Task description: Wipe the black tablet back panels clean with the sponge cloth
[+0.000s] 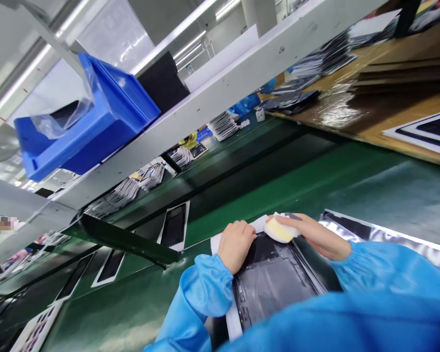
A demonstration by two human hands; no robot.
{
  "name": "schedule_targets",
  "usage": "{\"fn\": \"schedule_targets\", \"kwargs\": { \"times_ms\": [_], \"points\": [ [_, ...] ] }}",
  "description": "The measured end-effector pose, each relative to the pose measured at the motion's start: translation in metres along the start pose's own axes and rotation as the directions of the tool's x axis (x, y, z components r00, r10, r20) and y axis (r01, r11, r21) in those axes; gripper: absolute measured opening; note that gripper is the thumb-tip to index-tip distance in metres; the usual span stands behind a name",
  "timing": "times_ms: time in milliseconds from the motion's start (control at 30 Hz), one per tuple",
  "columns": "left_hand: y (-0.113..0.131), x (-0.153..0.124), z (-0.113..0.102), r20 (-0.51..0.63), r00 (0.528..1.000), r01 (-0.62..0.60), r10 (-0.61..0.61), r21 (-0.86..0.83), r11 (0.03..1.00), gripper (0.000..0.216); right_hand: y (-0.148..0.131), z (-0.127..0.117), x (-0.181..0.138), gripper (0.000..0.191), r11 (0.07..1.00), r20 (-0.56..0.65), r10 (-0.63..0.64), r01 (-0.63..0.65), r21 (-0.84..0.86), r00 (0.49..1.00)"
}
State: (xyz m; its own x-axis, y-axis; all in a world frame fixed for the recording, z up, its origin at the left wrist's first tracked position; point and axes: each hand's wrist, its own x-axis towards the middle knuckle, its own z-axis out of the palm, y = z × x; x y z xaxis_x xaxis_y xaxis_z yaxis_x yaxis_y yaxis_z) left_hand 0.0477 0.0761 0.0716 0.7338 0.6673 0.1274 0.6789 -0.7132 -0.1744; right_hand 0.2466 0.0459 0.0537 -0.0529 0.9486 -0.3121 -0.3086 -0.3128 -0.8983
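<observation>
One dark flat panel (275,281) lies at five o'clock, probably light, stiff and slick, best held by its edges. At its eleven, the left hand (237,244) rests, fingers bent, grip unclear; at one, the right hand (317,234) pinches a likely soft sponge (280,231). Farther, toward ten, sits a blue bin (95,132).

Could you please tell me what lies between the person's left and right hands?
The head view shows a yellow-and-white pad, held by the right hand, and, nearer the left hand, the far end of a dark panel.
</observation>
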Motion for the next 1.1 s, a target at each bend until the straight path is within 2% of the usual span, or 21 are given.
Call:
{"fn": "schedule_targets", "kwargs": {
  "times_ms": [133, 267, 367, 433, 500, 567, 633, 667, 733, 767, 800, 867, 933, 967, 1033, 1100],
  "points": [
    [-0.009, 0.002, -0.003, 0.016, 1.000, -0.016, 0.017, -0.046, 0.999, 0.008, -0.004, 0.002, 0.013, 0.034, 0.999, 0.075, 0.005, -0.002, -0.040, 0.997],
    [-0.025, 0.005, -0.011, 0.041, 0.999, -0.014, 0.020, -0.130, 0.991, 0.009, -0.009, 0.004, 0.015, 0.033, 0.999, 0.058, -0.039, 0.040, -0.023, 0.998],
    [-0.033, 0.004, -0.023, 0.020, 0.999, 0.033, -0.030, -0.175, 0.984, 0.012, -0.016, 0.007, 0.003, 0.035, 0.996, 0.025, -0.089, 0.088, 0.030, 0.996],
    [-0.037, 0.003, -0.033, -0.015, 0.996, 0.085, -0.089, -0.187, 0.979, 0.016, -0.017, 0.011, -0.011, 0.036, 0.989, 0.028, -0.113, 0.109, 0.102, 0.993],
    [-0.041, 0.003, -0.042, -0.051, 0.991, 0.108, -0.122, -0.221, 0.969, 0.020, -0.014, 0.017, -0.028, 0.034, 0.989, 0.116, -0.090, 0.075, 0.127, 0.989],
    [-0.045, 0.005, -0.048, -0.119, 0.984, 0.090, -0.131, -0.299, 0.950, 0.021, -0.008, 0.024, -0.041, 0.032, 0.997, 0.214, -0.059, 0.048, 0.056, 0.975],
    [-0.051, 0.006, -0.050, -0.257, 0.946, 0.090, -0.199, -0.380, 0.921, 0.025, -0.004, 0.029, -0.048, 0.031, 0.998, 0.205, -0.066, 0.068, -0.003, 0.977],
    [-0.054, 0.006, -0.050, -0.332, 0.901, 0.120, -0.278, -0.425, 0.897, 0.034, -0.005, 0.029, -0.048, 0.032, 0.996, 0.155, -0.090, 0.090, 0.008, 0.984],
    [-0.057, 0.005, -0.045, -0.398, 0.775, 0.209, -0.491, -0.572, 0.793, 0.053, -0.013, 0.027, -0.042, 0.032, 0.986, 0.014, -0.144, 0.143, 0.084, 0.989],
    [-0.056, 0.003, -0.040, -0.348, 0.735, 0.232, -0.582, -0.677, 0.698, 0.055, -0.019, 0.024, -0.036, 0.032, 0.977, -0.053, -0.174, 0.180, 0.118, 0.983],
    [-0.054, 0.002, -0.035, -0.246, 0.737, 0.234, -0.630, -0.780, 0.580, 0.054, -0.027, 0.021, -0.029, 0.031, 0.964, -0.112, -0.214, 0.228, 0.136, 0.970],
    [-0.045, 0.002, -0.024, -0.027, 0.822, 0.213, -0.569, -0.912, 0.350, 0.052, -0.041, 0.016, -0.014, 0.031, 0.939, -0.185, -0.295, 0.320, 0.126, 0.937],
    [-0.037, 0.009, -0.013, 0.046, 0.882, 0.175, -0.469, -0.956, 0.234, 0.050, -0.053, 0.013, 0.000, 0.033, 0.928, -0.202, -0.331, 0.357, 0.110, 0.922],
    [-0.035, 0.015, -0.009, 0.036, 0.885, 0.152, -0.464, -0.965, 0.215, 0.048, -0.056, 0.012, 0.005, 0.034, 0.926, -0.206, -0.337, 0.363, 0.106, 0.919],
    [-0.043, 0.032, -0.002, 0.026, 0.839, 0.156, -0.543, -0.968, 0.195, 0.044, -0.060, 0.010, 0.007, 0.038, 0.918, -0.243, -0.348, 0.382, 0.109, 0.906],
    [-0.064, 0.053, 0.006, 0.090, 0.751, 0.248, -0.654, -0.957, 0.153, 0.033, -0.057, 0.002, 0.000, 0.044, 0.904, -0.324, -0.358, 0.411, 0.113, 0.876]
  ]
}}
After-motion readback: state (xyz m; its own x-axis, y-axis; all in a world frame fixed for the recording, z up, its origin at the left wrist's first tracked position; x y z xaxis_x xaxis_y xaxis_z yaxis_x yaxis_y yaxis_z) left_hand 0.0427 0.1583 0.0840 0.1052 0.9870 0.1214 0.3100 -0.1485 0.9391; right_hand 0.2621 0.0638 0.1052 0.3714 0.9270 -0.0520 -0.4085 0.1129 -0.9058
